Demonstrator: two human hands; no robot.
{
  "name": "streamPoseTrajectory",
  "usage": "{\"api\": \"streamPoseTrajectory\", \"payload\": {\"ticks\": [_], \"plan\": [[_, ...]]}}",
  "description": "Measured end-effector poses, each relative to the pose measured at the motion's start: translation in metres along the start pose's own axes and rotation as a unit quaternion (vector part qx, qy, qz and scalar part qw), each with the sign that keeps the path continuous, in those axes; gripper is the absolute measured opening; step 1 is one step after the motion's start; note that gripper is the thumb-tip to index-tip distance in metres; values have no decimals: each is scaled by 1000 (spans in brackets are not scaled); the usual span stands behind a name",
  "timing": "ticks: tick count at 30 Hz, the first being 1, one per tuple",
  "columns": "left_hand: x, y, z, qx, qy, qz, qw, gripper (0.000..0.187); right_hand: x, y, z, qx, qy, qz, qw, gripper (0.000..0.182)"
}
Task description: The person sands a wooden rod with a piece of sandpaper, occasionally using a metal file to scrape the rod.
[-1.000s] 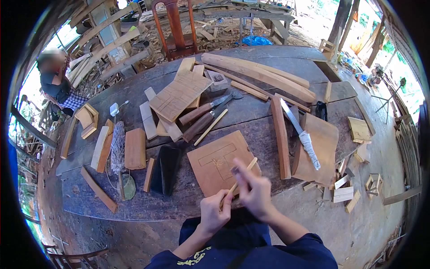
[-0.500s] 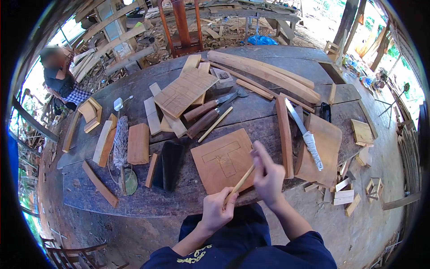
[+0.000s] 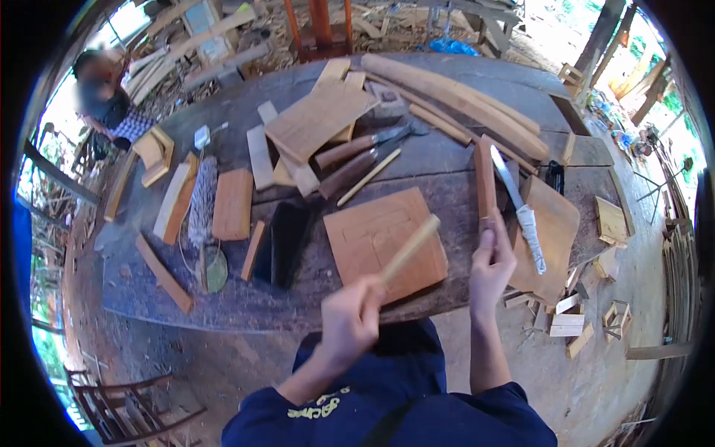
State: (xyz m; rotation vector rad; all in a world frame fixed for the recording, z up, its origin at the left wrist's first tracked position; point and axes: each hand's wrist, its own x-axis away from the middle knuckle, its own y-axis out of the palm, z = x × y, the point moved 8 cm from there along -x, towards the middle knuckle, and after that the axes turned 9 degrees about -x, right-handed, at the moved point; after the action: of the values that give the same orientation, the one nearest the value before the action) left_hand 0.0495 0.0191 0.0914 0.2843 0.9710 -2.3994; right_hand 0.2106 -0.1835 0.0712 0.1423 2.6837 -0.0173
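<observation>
My left hand (image 3: 350,316) is closed around a pale wooden stick (image 3: 411,247), which slants up and right over the square wooden board (image 3: 350,231). The board lies on the table, with a T-shaped outline drawn on it. Over at the right, my right hand (image 3: 493,264) has its fingers closed at the lower part of a reddish wooden bar (image 3: 485,175), hiding that part. Just beyond the bar lie a blade with a white wrapped handle (image 3: 529,238) and a curved wooden piece (image 3: 558,223).
Behind the board are a thin stick (image 3: 369,177), two wooden-handled tools (image 3: 348,173) and a stacked carved panel (image 3: 316,123). A black flat object (image 3: 287,246), a wood block (image 3: 233,205) and a brush (image 3: 202,201) lie left. A person (image 3: 108,100) sits at the far left.
My right hand has left the stick and moved right onto the reddish bar. The stick, held in my left hand, now points over the board. The view has tilted down slightly.
</observation>
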Motion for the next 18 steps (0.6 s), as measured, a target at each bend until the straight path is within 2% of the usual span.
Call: {"api": "streamPoseTrajectory", "payload": {"ticks": [2,4,5,6,8,9,11,12,15,18], "plan": [[-19,-3,-26,-85,-54,-5,995,10,1,-16,0,-6,75,36,997,36],[-41,-9,-37,-124,-17,53,991,13,11,-19,0,-32,149,34,988,37],[-55,-9,-40,-135,26,86,987,16,19,-19,6,-31,155,30,987,37],[-68,-9,-41,-144,72,118,980,20,25,-15,10,-15,122,5,992,37],[-97,2,-56,-216,37,62,974,30,32,-12,8,2,90,-22,996,37],[-106,8,-63,-215,35,61,974,30,36,-9,9,-7,113,-29,993,36],[-119,23,-74,-307,52,61,948,36,40,-3,7,-16,167,-28,985,36],[-122,27,-80,-306,54,61,949,36,41,-2,12,-16,167,-26,985,36],[-131,40,-90,-342,63,40,937,32,46,9,21,37,43,-48,997,35],[-143,51,-90,-351,89,35,932,24,52,20,19,84,37,-101,991,36]]}}
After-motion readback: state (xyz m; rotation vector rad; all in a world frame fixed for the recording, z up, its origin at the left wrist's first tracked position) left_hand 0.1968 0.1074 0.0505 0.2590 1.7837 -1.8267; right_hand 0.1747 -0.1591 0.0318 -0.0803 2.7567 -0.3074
